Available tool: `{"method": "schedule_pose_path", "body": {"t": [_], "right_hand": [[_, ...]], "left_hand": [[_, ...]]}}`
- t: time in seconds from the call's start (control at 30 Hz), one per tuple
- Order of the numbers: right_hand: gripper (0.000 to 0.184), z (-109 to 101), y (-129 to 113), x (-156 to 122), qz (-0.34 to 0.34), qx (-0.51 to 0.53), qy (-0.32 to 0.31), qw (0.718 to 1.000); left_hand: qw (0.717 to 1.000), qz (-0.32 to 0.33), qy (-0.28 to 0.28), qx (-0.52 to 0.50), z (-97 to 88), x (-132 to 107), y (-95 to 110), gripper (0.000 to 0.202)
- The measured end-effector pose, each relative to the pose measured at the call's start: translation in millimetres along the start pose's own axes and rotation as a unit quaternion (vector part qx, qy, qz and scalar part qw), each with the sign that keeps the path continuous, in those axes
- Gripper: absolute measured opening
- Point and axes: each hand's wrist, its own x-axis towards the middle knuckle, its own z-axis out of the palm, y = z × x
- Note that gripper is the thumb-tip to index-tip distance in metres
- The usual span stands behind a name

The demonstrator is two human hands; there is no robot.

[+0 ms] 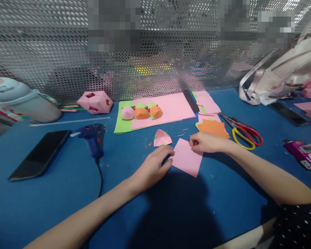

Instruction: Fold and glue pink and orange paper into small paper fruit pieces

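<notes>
Pink sheet flat between two hands; thin, light, easy to crease

Near: pink sheet, roughly square, lying on the blue table, one corner toward the wearer. Left hand at its left corner, thumb and fingers apart with a gap between. Right hand at the upper right edge, fingers curled to the thumb; can't tell if paper is pinched there (fingertips hide it).

Handling, my guess: next to no weight, fairly stiff for paper, bends readily, creases for good, dry rather than slippery. Take it by edges or corners with a light pinch; pressing mid-sheet likely just slides it or leaves a dent.

Just beyond: folded piece by the left hand, hollow-looking, probably crushable, so hold by the rim. Orange squares past the right hand, scissors to their right.

Farther: three domes in a row on larger sheets; mesh behind.
</notes>
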Motion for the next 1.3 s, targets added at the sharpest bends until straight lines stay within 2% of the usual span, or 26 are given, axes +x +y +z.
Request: {"method": "schedule_pose_path", "body": {"t": [0.1,0.2,0.3,0.37,0.43,0.57,0.67,0.8,0.9,1.03,1.2,1.3], "right_hand": [[0.006,4,-7,-2,-0.018,-0.005,0.026,0.999],[0.021,10,-14,-2,-0.043,-0.019,0.076,0.996],[0.028,12,-17,-2,-0.073,-0.044,0.096,0.992],[0.026,10,-17,-4,-0.086,-0.048,0.087,0.991],[0.023,8,-19,-13,-0.103,-0.061,0.080,0.989],[0.020,17,-36,-44,-0.142,-0.171,0.071,0.972],[0.020,39,-50,-62,-0.130,-0.246,0.065,0.958],[0.025,61,-54,-62,-0.124,-0.315,0.085,0.937],[0.026,58,-49,-59,-0.126,-0.307,0.086,0.940],[0.015,47,-50,-67,-0.150,-0.270,0.066,0.949],[0.021,58,-57,-73,-0.177,-0.356,0.072,0.915],[0.021,61,-51,-68,-0.210,-0.339,0.087,0.913]], "left_hand": [[0.998,-0.042,0.017,-0.052,0.2,3,1,0.020],[0.992,-0.074,0.027,-0.101,2.4,5,0,0.022],[0.987,-0.086,0.032,-0.130,5.3,5,0,0.022],[0.991,-0.065,0.028,-0.116,7.0,4,2,0.020],[0.996,-0.016,0.023,-0.089,8.8,3,2,0.017],[0.996,0.068,0.021,-0.047,13.4,1,-1,0.015],[0.996,0.065,0.040,-0.036,17.1,0,-5,0.016],[0.996,0.059,0.062,-0.032,21.0,-1,-5,0.016],[0.994,0.084,0.064,-0.011,22.7,-3,-3,0.016],[0.991,0.108,0.073,0.012,24.3,-6,-2,0.016],[0.990,0.119,0.073,0.020,25.5,-8,-3,0.018],[0.990,0.128,0.058,0.017,23.2,-9,-1,0.019]]}}
